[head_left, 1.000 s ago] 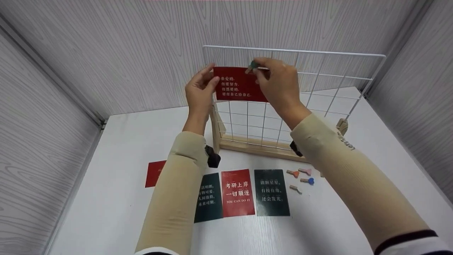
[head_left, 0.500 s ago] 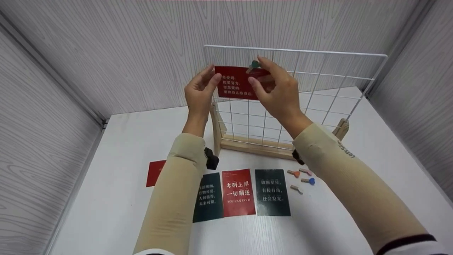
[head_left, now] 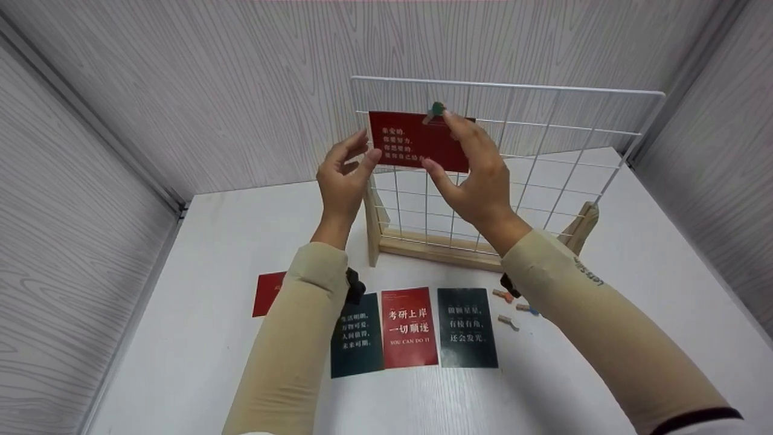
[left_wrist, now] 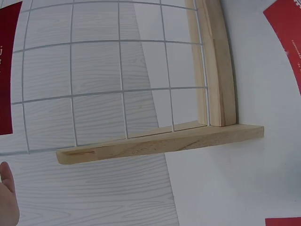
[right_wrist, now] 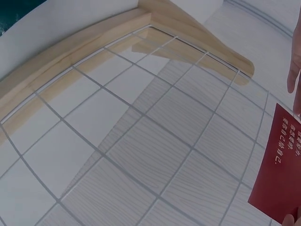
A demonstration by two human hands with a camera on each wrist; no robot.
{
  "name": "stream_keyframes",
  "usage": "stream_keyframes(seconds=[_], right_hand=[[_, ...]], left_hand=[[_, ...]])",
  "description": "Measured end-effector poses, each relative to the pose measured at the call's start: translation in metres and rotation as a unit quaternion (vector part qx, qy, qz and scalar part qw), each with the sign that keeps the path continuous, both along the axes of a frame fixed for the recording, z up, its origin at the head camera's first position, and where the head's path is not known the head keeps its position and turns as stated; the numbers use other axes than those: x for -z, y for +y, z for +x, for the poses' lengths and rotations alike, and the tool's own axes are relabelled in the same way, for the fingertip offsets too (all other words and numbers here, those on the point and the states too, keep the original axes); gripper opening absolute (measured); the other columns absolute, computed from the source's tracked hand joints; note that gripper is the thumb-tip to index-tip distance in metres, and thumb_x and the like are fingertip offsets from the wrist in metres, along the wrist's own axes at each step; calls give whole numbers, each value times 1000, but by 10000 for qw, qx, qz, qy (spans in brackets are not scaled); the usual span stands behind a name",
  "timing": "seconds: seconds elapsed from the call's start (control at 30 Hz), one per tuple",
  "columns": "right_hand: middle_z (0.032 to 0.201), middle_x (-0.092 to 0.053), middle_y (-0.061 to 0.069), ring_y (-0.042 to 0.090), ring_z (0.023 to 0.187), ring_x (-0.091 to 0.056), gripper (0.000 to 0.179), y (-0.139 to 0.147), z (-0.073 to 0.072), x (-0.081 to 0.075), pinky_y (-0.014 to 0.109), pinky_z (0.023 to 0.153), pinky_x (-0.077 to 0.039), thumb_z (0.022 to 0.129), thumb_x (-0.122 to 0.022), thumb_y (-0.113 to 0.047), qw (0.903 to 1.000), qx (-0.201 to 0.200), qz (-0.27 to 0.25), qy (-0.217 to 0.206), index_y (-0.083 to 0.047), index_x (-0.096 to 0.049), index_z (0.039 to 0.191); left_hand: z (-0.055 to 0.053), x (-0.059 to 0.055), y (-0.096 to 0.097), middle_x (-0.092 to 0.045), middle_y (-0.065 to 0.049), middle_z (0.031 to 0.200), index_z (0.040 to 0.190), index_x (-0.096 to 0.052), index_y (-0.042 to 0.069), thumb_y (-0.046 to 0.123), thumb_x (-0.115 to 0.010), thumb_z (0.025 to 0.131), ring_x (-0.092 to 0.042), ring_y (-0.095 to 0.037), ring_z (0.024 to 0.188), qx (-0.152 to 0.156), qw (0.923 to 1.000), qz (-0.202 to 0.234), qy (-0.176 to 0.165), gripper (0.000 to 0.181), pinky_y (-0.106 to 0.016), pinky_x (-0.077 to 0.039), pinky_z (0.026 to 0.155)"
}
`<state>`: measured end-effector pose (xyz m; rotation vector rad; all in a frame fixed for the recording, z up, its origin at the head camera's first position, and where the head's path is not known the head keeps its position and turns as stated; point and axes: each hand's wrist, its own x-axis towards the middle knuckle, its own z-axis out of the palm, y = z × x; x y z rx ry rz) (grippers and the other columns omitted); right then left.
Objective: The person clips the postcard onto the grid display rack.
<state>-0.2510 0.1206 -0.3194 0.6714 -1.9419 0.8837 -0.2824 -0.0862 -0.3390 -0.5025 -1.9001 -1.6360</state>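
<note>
A red card [head_left: 401,130] with white Chinese lettering hangs on the top part of a white wire grid [head_left: 546,142], under a small wooden peg with a green top [head_left: 438,109]. My left hand [head_left: 344,172] is at the card's lower left corner, thumb tip at its edge, fingers loosely bent and holding nothing. Across the card's right half lies my right hand [head_left: 480,169], index fingertip right by the peg and thumb at the bottom edge, spread apart. From the left wrist, part of the card [left_wrist: 5,70] appears at the left edge. The right wrist view shows the card [right_wrist: 277,165] at lower right.
The grid stands in a wooden base [head_left: 444,251] on a white table. In front lie a green card [head_left: 356,335], a red card [head_left: 409,329], another green card [head_left: 468,329] and, partly behind my left sleeve, a red card [head_left: 267,295]. Several pegs [head_left: 508,322] lie to the right.
My right hand has let go of the green peg and spread its fingers over the card. My left hand has slid down and loosened from the card's left edge. The card stays on the grid.
</note>
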Motion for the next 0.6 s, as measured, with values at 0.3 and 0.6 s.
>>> stream_keyframes(seconds=[0.3,0.6], right_hand=[[137,-49,12,25,125,-45,65,3,7,16,42,101,-39,86,-69,-37,9989,322,313,98,-6,-46,138],[142,-43,12,28,128,-40,69,13,18,39,53,99,-35,83,-68,-44,9969,431,620,-222,-12,-44,140]], left_hand=[[8,19,-7,-59,-9,121,125,-60,3,16,-69,87,-53,-14,113,-147,9983,-564,-34,41,-34,-45,91],[14,38,-20,-51,-11,133,127,-60,5,27,-69,87,-43,-15,125,-265,9946,-999,-115,47,-36,-41,97]])
